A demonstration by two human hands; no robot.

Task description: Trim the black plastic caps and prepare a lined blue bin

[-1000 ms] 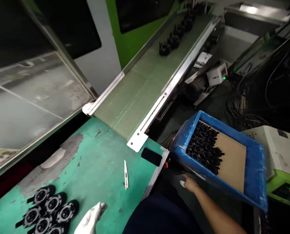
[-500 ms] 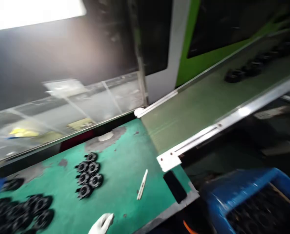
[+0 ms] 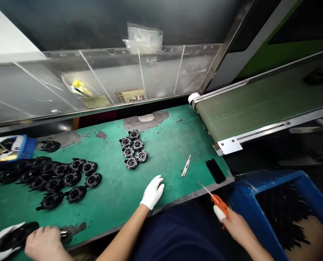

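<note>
My left hand (image 3: 152, 192), in a white glove, is over the green table near its front edge, fingers apart and holding nothing. To the right, past the table's edge, my right hand (image 3: 228, 215) grips an orange-handled tool (image 3: 219, 204) with a thin metal shaft pointing up and left. A white glove piece covers part of that hand. Between the hands and farther back lies a slim white cutter (image 3: 186, 166). A black phone (image 3: 215, 170) rests at the table's right corner. Several round black parts (image 3: 131, 162) form a small group beyond my left hand.
More black parts (image 3: 52, 183) are piled on the left. A co-worker's gloved hand (image 3: 3, 241) and bare hand (image 3: 45, 241) hold a black part at lower left. A blue bin (image 3: 248, 203) of black pieces stands right, below the conveyor (image 3: 240, 112). A blue box (image 3: 28, 146) sits far left.
The view has swung left, showing more of the table and the co-worker's hands. My right hand with the orange tool has come into view. My left hand is more fully visible, its fingers now spread.
</note>
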